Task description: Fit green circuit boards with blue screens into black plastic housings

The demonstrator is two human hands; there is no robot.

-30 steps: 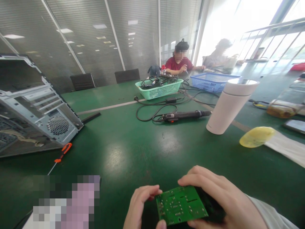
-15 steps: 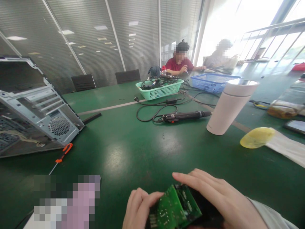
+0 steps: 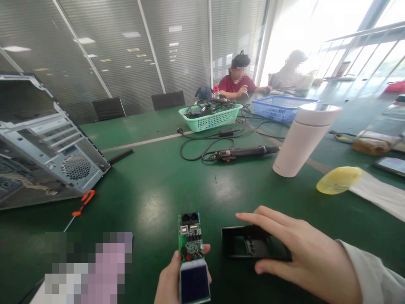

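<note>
A green circuit board [image 3: 191, 242] stands nearly upright in my left hand [image 3: 168, 279], its component side facing me. Two black sockets sit at its top end and a dark display screen [image 3: 195, 283] fills the lower part. My left fingers are closed round its edges from behind. To the right, my right hand [image 3: 311, 253] grips the far end of a black plastic casing [image 3: 259, 247], thumb below and fingers above. The casing's hollow side is turned up, with an opening in it. Board and casing are apart, with green table between them.
An open metal computer case [image 3: 80, 166] stands at left, an orange-handled screwdriver [image 3: 84, 204] by it. Ahead lie a corded black electric screwdriver [image 3: 243, 153], a pale tumbler [image 3: 305, 141], a green basket [image 3: 215, 122] of cables and a blue basket [image 3: 278, 113]. Two people sit beyond.
The circuit board has come out of the black casing and moved left in my left hand, now with its screen side showing. My right hand keeps the casing at the right.
</note>
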